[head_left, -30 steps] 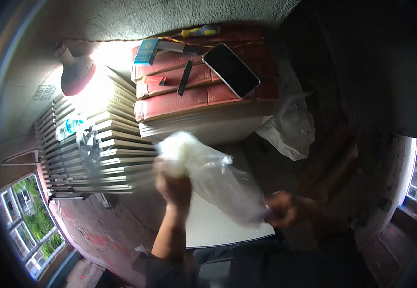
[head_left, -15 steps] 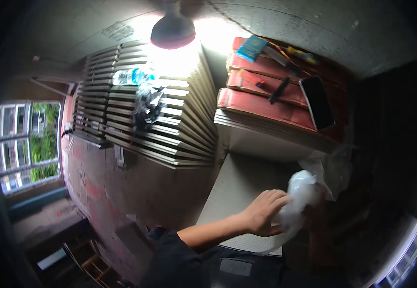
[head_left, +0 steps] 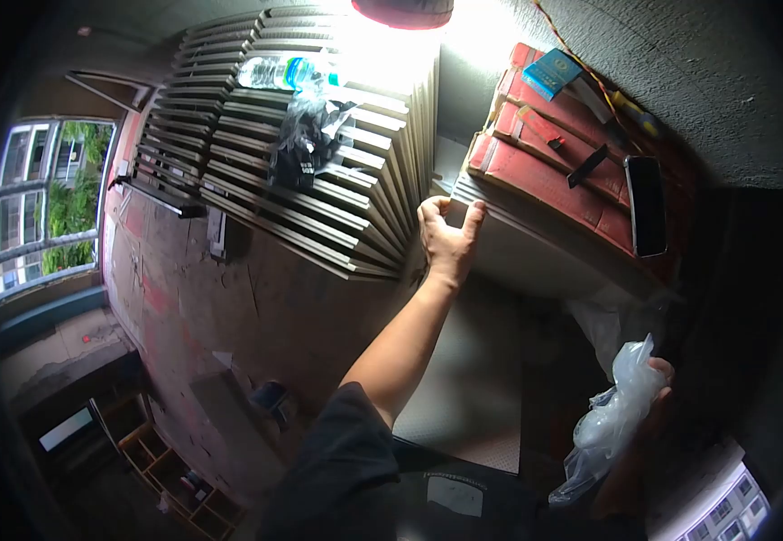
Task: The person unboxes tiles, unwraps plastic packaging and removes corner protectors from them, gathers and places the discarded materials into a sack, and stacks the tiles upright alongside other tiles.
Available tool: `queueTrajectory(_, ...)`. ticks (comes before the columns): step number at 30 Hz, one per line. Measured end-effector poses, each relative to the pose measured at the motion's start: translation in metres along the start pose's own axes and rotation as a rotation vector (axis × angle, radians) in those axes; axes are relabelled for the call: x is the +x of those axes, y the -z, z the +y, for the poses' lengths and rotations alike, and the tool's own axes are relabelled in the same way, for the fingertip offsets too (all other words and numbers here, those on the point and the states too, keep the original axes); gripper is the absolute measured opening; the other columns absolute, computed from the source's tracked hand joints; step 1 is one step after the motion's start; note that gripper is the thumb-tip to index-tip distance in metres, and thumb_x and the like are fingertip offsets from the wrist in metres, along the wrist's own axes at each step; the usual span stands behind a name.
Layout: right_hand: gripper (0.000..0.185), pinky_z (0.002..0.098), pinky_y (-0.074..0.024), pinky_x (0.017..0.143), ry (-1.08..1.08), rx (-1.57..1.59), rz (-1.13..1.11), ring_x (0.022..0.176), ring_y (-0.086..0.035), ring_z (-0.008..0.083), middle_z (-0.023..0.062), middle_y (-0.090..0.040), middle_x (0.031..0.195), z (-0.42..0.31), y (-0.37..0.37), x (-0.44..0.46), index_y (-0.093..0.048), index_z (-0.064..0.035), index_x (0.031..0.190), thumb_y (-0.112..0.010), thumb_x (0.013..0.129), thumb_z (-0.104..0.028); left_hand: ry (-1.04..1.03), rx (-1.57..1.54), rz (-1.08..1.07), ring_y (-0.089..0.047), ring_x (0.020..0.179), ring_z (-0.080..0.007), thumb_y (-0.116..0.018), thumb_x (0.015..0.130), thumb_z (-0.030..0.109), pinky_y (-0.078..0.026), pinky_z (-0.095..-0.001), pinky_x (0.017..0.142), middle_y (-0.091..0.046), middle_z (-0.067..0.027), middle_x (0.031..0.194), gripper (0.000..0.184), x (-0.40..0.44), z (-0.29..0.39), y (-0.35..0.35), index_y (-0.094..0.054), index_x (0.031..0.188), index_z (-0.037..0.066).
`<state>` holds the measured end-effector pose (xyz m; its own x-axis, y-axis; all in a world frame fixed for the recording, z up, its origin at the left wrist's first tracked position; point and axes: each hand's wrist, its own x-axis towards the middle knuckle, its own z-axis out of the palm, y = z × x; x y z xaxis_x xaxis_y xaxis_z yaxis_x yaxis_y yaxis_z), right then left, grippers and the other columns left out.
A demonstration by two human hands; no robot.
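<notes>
My left hand (head_left: pixel 448 239) is stretched forward, its thumb and fingers apart, at the near corner of a stack of pale boards (head_left: pixel 554 233) with red boxes (head_left: pixel 540 176) on top. Whether it touches that corner I cannot tell. Held low on the right, a crumpled, translucent white plastic bag (head_left: pixel 615 410) is in my right hand (head_left: pixel 662 374), with fingertips showing at its right side and the rest in shadow. Another piece of clear plastic (head_left: pixel 599 325) hangs below the boards.
On the red boxes lie a phone (head_left: pixel 648 207), a blue booklet (head_left: pixel 551 74), a red cutter (head_left: pixel 540 128), a black strip (head_left: pixel 588 167) and a screwdriver (head_left: pixel 635 113). Slatted panels (head_left: pixel 319 225) hold a water bottle (head_left: pixel 274 72) and black plastic bag (head_left: pixel 306 144). A bright lamp (head_left: pixel 402 9) hangs above.
My left hand has let go of the white plastic bag and moved up and forward to the board stack. The bag has moved right and down in my right hand. The view has shifted.
</notes>
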<state>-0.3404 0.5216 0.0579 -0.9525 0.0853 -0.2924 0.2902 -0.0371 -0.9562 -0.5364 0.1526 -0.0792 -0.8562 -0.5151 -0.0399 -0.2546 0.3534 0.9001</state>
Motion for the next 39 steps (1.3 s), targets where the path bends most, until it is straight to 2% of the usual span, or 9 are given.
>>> queueTrajectory(7, 0.065, 0.0388, -0.0444, 0.094, 0.074, -0.174, 0.095, 0.11, -0.052, 0.0227, 0.0085, -0.053, 0.122, -0.039, -0.019, 0.008, -0.052, -0.0098, 0.119, -0.037, 0.095, -0.069, 0.06, 0.03, -0.076, -0.051, 0.102, -0.0254, -0.077, 0.079, 0.036, -0.042, -0.0381, 0.092, -0.052, -0.0148, 0.108, 0.055, -0.02, 0.004, 0.033, -0.05, 0.11, 0.001)
queueTrajectory(13, 0.057, 0.0321, -0.0408, 0.065, 0.107, 0.404, -0.144, 0.072, -0.044, 0.0169, 0.0047, -0.045, 0.085, -0.099, -0.059, 0.019, -0.049, -0.0091, 0.086, -0.032, 0.1, -0.062, 0.087, 0.364, -0.397, -0.054, 0.109, -0.0309, -0.075, 0.074, 0.029, -0.043, -0.0406, 0.098, -0.052, -0.0159, 0.121, 0.063, -0.064, 0.014, 0.146, -0.05, 0.127, 0.005)
queueTrajectory(18, 0.044, 0.0264, -0.0372, 0.059, 0.026, 0.757, -0.376, 0.067, -0.039, 0.012, 0.0035, -0.04, 0.079, -0.115, -0.023, 0.007, -0.043, -0.0071, 0.077, -0.06, 0.096, -0.043, -0.723, 0.408, -0.299, -0.059, 0.1, -0.0258, -0.07, 0.079, 0.012, -0.045, -0.0406, 0.086, -0.059, -0.0047, 0.104, 0.033, -0.007, 0.061, 0.13, -0.064, 0.112, 0.014)
queueTrajectory(21, 0.043, 0.0248, -0.0365, 0.06, 0.102, 1.144, 0.105, 0.066, -0.038, 0.012, 0.0017, -0.037, 0.079, -0.087, -0.023, -0.014, -0.037, -0.0086, 0.076, -0.054, 0.099, -0.041, -1.029, 0.61, -0.171, -0.058, 0.096, -0.023, -0.067, 0.079, 0.013, -0.045, -0.0409, 0.084, -0.058, -0.0021, 0.102, 0.033, 0.04, 0.049, 0.082, -0.061, 0.111, 0.018)
queueTrajectory(25, 0.044, 0.023, -0.0445, 0.059, 0.328, 0.401, -0.103, 0.067, -0.05, 0.0132, 0.0049, -0.048, 0.079, -0.069, -0.061, 0.026, -0.049, -0.0053, 0.084, -0.056, 0.097, -0.046, -1.112, 0.672, -0.305, -0.058, 0.097, -0.0213, -0.064, 0.077, 0.017, -0.045, -0.0384, 0.083, -0.058, 0.0005, 0.094, 0.021, 0.071, 0.029, 0.058, -0.06, 0.097, 0.017)
queueTrajectory(29, 0.048, 0.0294, -0.0464, 0.057, 0.007, 0.334, -0.446, 0.069, -0.057, 0.0181, 0.0088, -0.056, 0.08, -0.062, -0.076, 0.049, -0.06, -0.0043, 0.087, -0.057, 0.095, -0.052, -1.152, 0.648, -0.272, -0.058, 0.099, -0.0198, -0.063, 0.075, 0.016, -0.044, -0.0374, 0.085, -0.059, 0.0019, 0.093, 0.013, 0.069, 0.028, 0.058, -0.059, 0.088, 0.018)
queueTrajectory(33, 0.054, 0.0323, -0.0464, 0.078, -0.171, 0.137, -0.307, 0.088, -0.058, 0.0189, 0.0104, -0.061, 0.093, -0.006, -0.089, 0.054, -0.065, -0.0049, 0.099, -0.054, 0.093, -0.057, -1.225, 0.613, -0.39, -0.054, 0.109, -0.021, -0.061, 0.08, 0.018, -0.042, -0.0384, 0.09, -0.059, -0.0029, 0.106, 0.016, 0.048, 0.005, 0.06, -0.064, 0.095, 0.014)
queueTrajectory(37, 0.046, 0.0292, -0.0392, 0.095, -0.209, 0.015, -0.067, 0.105, -0.051, 0.0169, 0.0085, -0.057, 0.113, 0.059, -0.111, 0.065, -0.052, -0.0002, 0.123, -0.045, 0.094, -0.036, -0.987, 0.272, -0.628, -0.055, 0.108, -0.0314, -0.063, 0.08, 0.008, -0.042, -0.0459, 0.095, -0.059, -0.013, 0.116, 0.015, 0.03, -0.018, 0.045, -0.058, 0.093, 0.008)
queueTrajectory(39, 0.049, 0.0335, -0.0416, 0.099, -0.248, 0.198, 0.048, 0.109, -0.055, 0.0214, 0.0106, -0.058, 0.119, 0.077, -0.132, 0.076, -0.05, -0.0011, 0.129, -0.045, 0.088, -0.027, -0.535, 0.02, -0.633, -0.062, 0.084, -0.0355, -0.057, 0.087, 0.005, -0.051, -0.0405, 0.074, -0.062, -0.0192, 0.095, 0.011, 0.016, -0.005, 0.045, -0.051, 0.095, 0.001)
